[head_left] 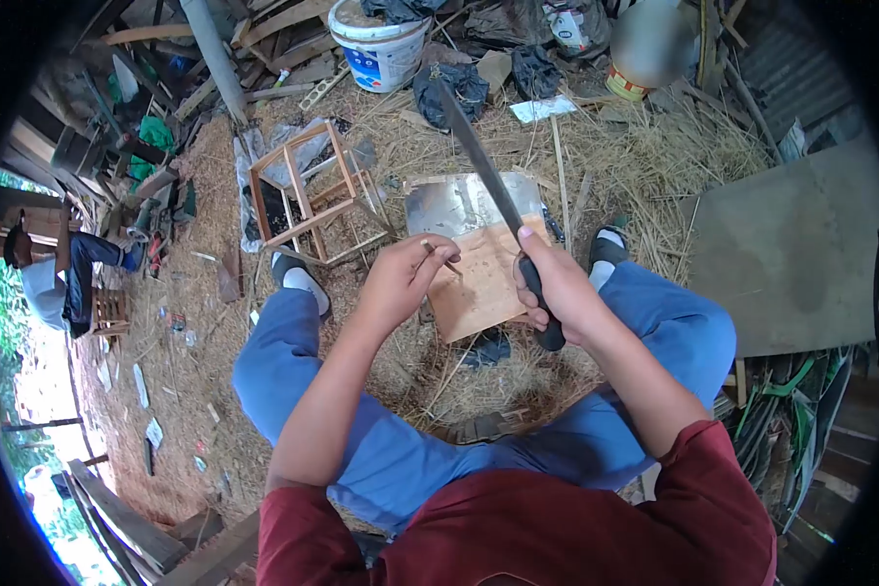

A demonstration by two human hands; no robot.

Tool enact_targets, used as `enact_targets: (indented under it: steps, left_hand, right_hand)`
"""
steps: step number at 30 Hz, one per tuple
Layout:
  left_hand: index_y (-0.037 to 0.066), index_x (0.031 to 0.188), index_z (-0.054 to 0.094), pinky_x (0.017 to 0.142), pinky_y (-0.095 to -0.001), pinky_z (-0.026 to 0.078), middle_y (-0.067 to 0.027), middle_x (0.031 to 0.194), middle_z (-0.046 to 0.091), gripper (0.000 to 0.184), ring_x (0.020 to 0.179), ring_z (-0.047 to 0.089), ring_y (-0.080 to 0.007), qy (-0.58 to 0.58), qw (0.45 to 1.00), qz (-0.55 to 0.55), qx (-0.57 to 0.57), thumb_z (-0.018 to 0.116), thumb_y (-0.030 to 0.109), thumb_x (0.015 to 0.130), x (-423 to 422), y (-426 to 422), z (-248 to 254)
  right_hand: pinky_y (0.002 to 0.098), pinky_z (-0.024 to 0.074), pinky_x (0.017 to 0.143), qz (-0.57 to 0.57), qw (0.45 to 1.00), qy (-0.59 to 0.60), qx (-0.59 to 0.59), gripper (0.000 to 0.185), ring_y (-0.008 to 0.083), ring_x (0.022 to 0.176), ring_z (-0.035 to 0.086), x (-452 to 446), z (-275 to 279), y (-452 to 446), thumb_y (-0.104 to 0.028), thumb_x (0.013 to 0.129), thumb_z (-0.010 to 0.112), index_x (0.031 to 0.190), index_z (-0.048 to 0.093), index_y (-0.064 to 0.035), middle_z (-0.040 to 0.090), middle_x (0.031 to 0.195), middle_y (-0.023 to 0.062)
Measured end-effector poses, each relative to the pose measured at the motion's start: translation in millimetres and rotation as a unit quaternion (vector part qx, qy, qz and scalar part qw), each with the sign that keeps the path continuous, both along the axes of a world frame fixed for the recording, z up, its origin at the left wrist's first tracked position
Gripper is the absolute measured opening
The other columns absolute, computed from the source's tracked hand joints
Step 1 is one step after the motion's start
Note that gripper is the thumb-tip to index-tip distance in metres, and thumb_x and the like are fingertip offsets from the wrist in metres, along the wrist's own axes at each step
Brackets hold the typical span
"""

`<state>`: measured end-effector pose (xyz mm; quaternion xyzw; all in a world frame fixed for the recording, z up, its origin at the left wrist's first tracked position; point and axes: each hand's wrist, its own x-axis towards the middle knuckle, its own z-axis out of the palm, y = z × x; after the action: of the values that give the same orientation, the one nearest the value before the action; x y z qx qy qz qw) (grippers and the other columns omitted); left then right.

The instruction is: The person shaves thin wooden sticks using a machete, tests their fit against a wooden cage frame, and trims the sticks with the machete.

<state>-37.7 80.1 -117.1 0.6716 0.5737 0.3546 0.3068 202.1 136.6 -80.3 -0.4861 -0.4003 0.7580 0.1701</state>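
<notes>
My right hand (pixel 561 283) is wrapped around the black handle of a machete (pixel 490 168), thumb along the grip. Its long dark blade points up and away to the left. My left hand (pixel 405 278) pinches a short thin wooden stick (pixel 443 258), apart from the blade. Below both hands a light wooden board (pixel 479 289) lies on the ground between my legs. A worn metal sheet (pixel 444 207) lies at the board's far end.
A small wooden frame (pixel 305 203) stands left of the board. Farther back are a white bucket (pixel 381 61) and black plastic bags (pixel 451 95). A large flat panel (pixel 786 259) lies to the right. Straw and scraps litter the ground. Another person (pixel 49 278) sits at far left.
</notes>
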Motion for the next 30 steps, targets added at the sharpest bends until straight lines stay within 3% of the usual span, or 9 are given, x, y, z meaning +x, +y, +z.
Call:
enact_targets:
  steps: [3, 6, 8, 12, 14, 18, 25, 27, 30]
  left_hand:
    - [0.001, 0.104, 0.071, 0.081, -0.0363, 0.056, -0.0123, 0.094, 0.074, 0.017, 0.087, 0.072, -0.0306, -0.099, 0.994, 0.050, 0.007, 0.061, 0.014, 0.101, 11.0, 5.2, -8.5]
    - [0.003, 0.104, 0.072, 0.075, -0.0360, 0.056, -0.0128, 0.092, 0.074, 0.017, 0.082, 0.073, -0.0297, -0.071, 0.993, 0.084, 0.034, 0.064, 0.017, 0.100, 14.8, 9.6, -4.7]
    - [0.006, 0.108, 0.073, 0.072, -0.0366, 0.056, -0.0153, 0.091, 0.073, 0.017, 0.080, 0.073, -0.0293, 0.018, 0.996, 0.080, 0.046, 0.067, 0.019, 0.098, 11.7, 11.5, 0.0]
    - [0.008, 0.111, 0.074, 0.070, -0.0377, 0.055, -0.0172, 0.087, 0.072, 0.020, 0.076, 0.072, -0.0313, 0.053, 0.996, 0.067, -0.009, 0.070, 0.021, 0.096, 11.3, 12.2, 16.4]
    - [0.005, 0.106, 0.076, 0.062, -0.0359, 0.052, -0.0169, 0.078, 0.070, 0.018, 0.065, 0.068, -0.0240, 0.071, 0.996, 0.055, 0.024, 0.072, 0.019, 0.095, 13.1, 14.9, 15.0]
    - [0.007, 0.106, 0.075, 0.059, -0.0364, 0.051, -0.0161, 0.075, 0.069, 0.018, 0.061, 0.067, -0.0253, 0.106, 0.993, 0.048, 0.029, 0.073, 0.020, 0.094, 19.9, 23.8, 7.7]
    - [0.008, 0.106, 0.072, 0.059, -0.0376, 0.051, -0.0147, 0.074, 0.070, 0.016, 0.061, 0.068, -0.0265, 0.136, 0.990, 0.038, 0.007, 0.072, 0.019, 0.094, 24.5, 36.6, 14.4]
    - [0.008, 0.106, 0.072, 0.059, -0.0379, 0.052, -0.0144, 0.076, 0.071, 0.015, 0.062, 0.069, -0.0269, 0.125, 0.991, 0.036, 0.003, 0.071, 0.018, 0.094, 24.0, 38.2, 11.9]
    - [0.007, 0.107, 0.071, 0.062, -0.0376, 0.054, -0.0130, 0.081, 0.073, 0.016, 0.066, 0.071, -0.0268, 0.111, 0.993, 0.035, 0.000, 0.071, 0.016, 0.094, 23.8, 38.2, 10.8]
  right_hand:
    - [0.0277, 0.0350, 0.037, 0.004, 0.999, 0.029, 0.016, 0.061, 0.0112, 0.037, 0.041, -4.0, 25.3, -3.5, -0.062, 0.104, 0.045, 0.078, 0.053, -0.0076, 0.045, 0.055, 0.0001]
    - [0.0274, 0.0348, 0.037, 0.012, 0.999, 0.049, 0.017, 0.061, 0.0113, 0.038, 0.041, -12.6, 38.3, -10.8, -0.060, 0.106, 0.042, 0.079, 0.054, -0.0063, 0.047, 0.056, 0.0011]
    - [0.0272, 0.0348, 0.038, 0.022, 0.998, 0.049, 0.020, 0.061, 0.0115, 0.038, 0.040, -19.3, 45.6, -17.5, -0.059, 0.107, 0.040, 0.080, 0.054, -0.0058, 0.047, 0.056, 0.0019]
    - [0.0271, 0.0358, 0.040, 0.017, 0.999, 0.043, 0.024, 0.059, 0.0116, 0.039, 0.041, -25.0, 49.4, -33.3, -0.055, 0.108, 0.038, 0.083, 0.056, -0.0043, 0.048, 0.055, 0.0028]
    - [0.0268, 0.0360, 0.041, 0.040, 0.994, 0.052, 0.086, 0.058, 0.0111, 0.040, 0.041, -20.2, 36.2, -40.1, -0.053, 0.110, 0.037, 0.083, 0.056, -0.0048, 0.048, 0.055, 0.0024]
    - [0.0259, 0.0357, 0.043, 0.060, 0.980, -0.004, 0.191, 0.053, 0.0087, 0.042, 0.041, -12.7, 10.8, -33.0, -0.049, 0.111, 0.038, 0.082, 0.053, -0.0069, 0.047, 0.056, -0.0004]
    - [0.0244, 0.0347, 0.043, 0.047, 0.985, 0.008, 0.168, 0.052, 0.0071, 0.043, 0.041, -5.8, 18.9, -22.7, -0.048, 0.111, 0.038, 0.081, 0.052, -0.0083, 0.046, 0.055, -0.0018]
    - [0.0296, 0.0379, 0.055, 0.041, 0.987, -0.016, 0.157, 0.053, 0.0078, 0.059, 0.044, -5.1, 18.6, -19.8, -0.043, 0.110, 0.046, 0.078, 0.058, -0.0021, 0.049, 0.063, -0.0015]
    - [0.0304, 0.0387, 0.055, 0.043, 0.985, -0.039, 0.163, 0.054, 0.0082, 0.059, 0.044, -7.7, 5.7, -19.0, -0.044, 0.109, 0.047, 0.077, 0.058, -0.0012, 0.048, 0.063, -0.0003]
